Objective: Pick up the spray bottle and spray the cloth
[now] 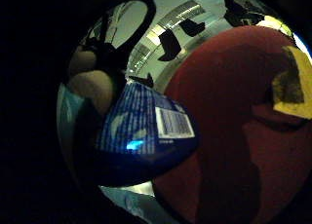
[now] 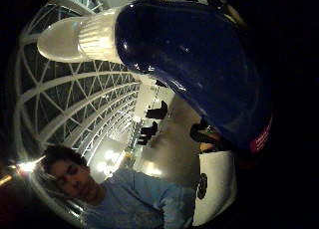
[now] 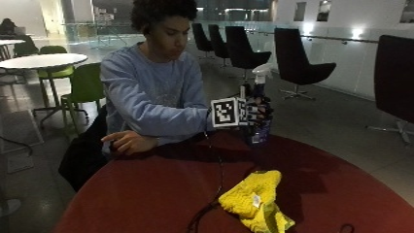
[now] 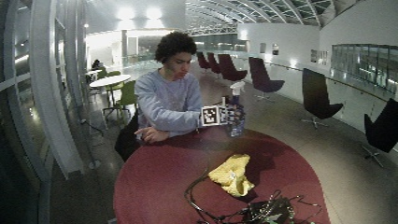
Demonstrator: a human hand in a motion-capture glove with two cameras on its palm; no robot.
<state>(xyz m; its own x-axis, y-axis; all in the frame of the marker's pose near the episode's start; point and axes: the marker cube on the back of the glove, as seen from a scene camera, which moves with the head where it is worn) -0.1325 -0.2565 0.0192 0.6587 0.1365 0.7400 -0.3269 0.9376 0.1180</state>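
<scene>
A blue spray bottle (image 3: 260,127) with a white trigger head (image 3: 261,72) stands upright at the far side of the round red table (image 3: 148,194). My gloved right hand (image 3: 257,110) grips its body, fingers curled round it. The bottle's base looks at or just above the tabletop; I cannot tell which. In the thumb side palm view the blue body (image 2: 194,55) and white neck (image 2: 79,37) fill the picture. The little finger side palm view shows the bottle's label (image 1: 146,126). A crumpled yellow cloth (image 3: 254,199) lies on the table nearer the camera, apart from the bottle.
The person's bare left hand (image 3: 129,142) rests on the table edge. Black cables (image 4: 249,212) lie on the table's near side. Dark chairs (image 3: 298,60) and a white table (image 3: 42,60) stand behind the person.
</scene>
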